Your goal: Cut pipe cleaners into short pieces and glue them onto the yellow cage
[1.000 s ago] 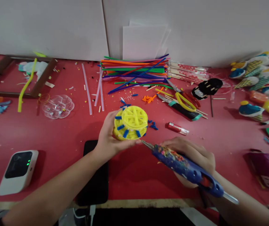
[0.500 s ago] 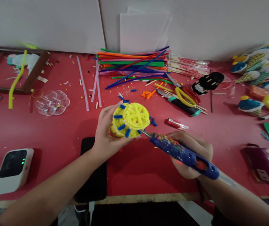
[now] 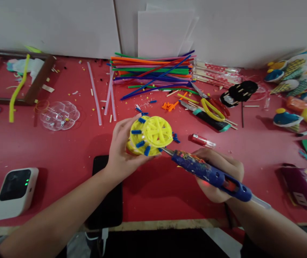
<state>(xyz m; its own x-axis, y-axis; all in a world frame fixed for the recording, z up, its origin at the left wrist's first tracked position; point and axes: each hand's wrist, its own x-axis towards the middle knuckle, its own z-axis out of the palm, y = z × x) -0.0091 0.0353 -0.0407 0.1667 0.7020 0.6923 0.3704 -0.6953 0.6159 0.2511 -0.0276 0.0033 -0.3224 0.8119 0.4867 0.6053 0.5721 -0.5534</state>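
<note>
My left hand [image 3: 123,150] is wrapped round a yellow pipe-cleaner craft piece [image 3: 157,132], a round form with a spoked disc facing me. Short blue pieces [image 3: 140,144] stick out around its side. In my right hand [image 3: 220,168] is a blue hot glue gun [image 3: 199,166], its body smeared with paint-like spots and a clear glue stick [image 3: 261,202] coming out of the back. The metal nozzle meets the lower right edge of the yellow piece, and I cannot tell whether it touches. Small blue cut bits [image 3: 175,137] lie just behind the craft piece.
Behind my hands lie a bundle of coloured pipe cleaners [image 3: 153,71], pliers and scissors [image 3: 212,111], and a red lighter-like tube [image 3: 202,141]. A black phone [image 3: 105,200] and a white device [image 3: 15,193] are at left. Penguin-like figures [image 3: 288,120] and a purple case [image 3: 302,186] stand right.
The yellow piece has turned slightly and shifted a little to the right in my left hand. The glue gun's nozzle stays at its lower right edge.
</note>
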